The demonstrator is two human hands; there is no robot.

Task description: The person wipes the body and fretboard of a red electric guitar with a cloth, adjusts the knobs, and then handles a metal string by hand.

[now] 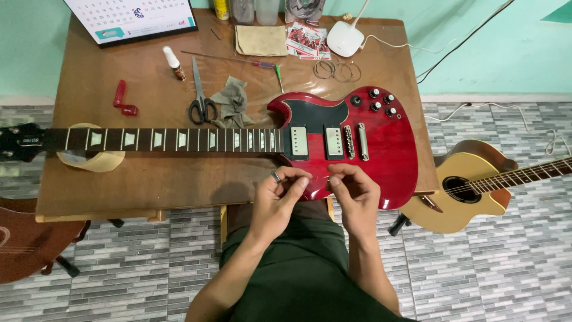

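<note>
A red electric guitar lies flat on the brown wooden table, its dark neck pointing left over a roll of tape. My left hand, with a ring on one finger, and my right hand are held close together just below the guitar's body, near the table's front edge. Both have their fingertips pinched, seemingly on something very thin stretched between them, possibly a guitar string; it is too fine to see clearly.
On the table behind the guitar lie scissors, a grey cloth, a small bottle, a red winder, a screwdriver, coiled strings, a calendar and a white lamp base. An acoustic guitar stands right on the tiled floor.
</note>
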